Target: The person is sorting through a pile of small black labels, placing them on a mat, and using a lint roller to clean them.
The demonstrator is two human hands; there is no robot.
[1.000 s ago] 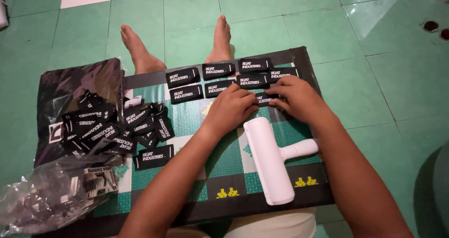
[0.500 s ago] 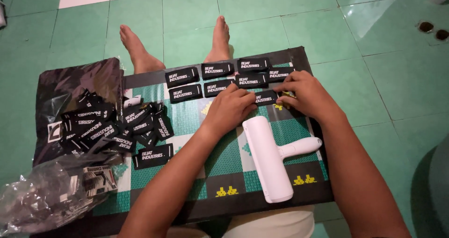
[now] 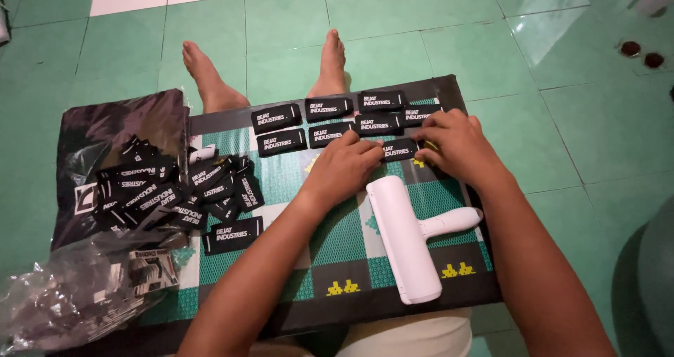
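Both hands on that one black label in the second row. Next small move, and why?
Probably slide the black label level with its row and let go. The left hand and right hand pinch its ends; it lies just below the neat rows, next to a label already placed.

Black labels [image 3: 330, 108], white lettering; green chequered mat [image 3: 281, 181]; white roller [image 3: 404, 238]; green floor tiles [image 3: 421, 20].

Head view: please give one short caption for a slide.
Both hands, left and right, press one black label onto a checked board.
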